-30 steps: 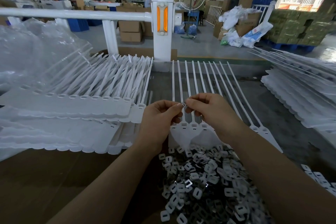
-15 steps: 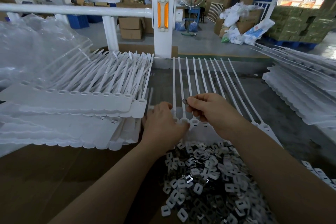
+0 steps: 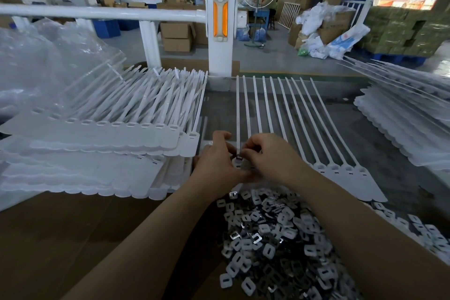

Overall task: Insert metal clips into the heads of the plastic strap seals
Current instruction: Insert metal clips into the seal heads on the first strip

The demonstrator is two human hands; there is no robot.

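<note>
At far left, stacked sheets of white strap seals lie with their straps pointing away. Just right of them, the left hand rests with curled fingers on the heads of a flat row of joined seals, apparently holding it steady; whether it actually grips the sheet cannot be told. Touching it, the right hand pinches a small metal clip above the leftmost head. The step in hand appears to be seating this clip; the next move calls for pressing it squarely into the slot. The slot itself is hidden beneath the fingers. Below, a loose pile of clips sits partly covered by the right forearm. At far right, more seals are cut off.
</note>
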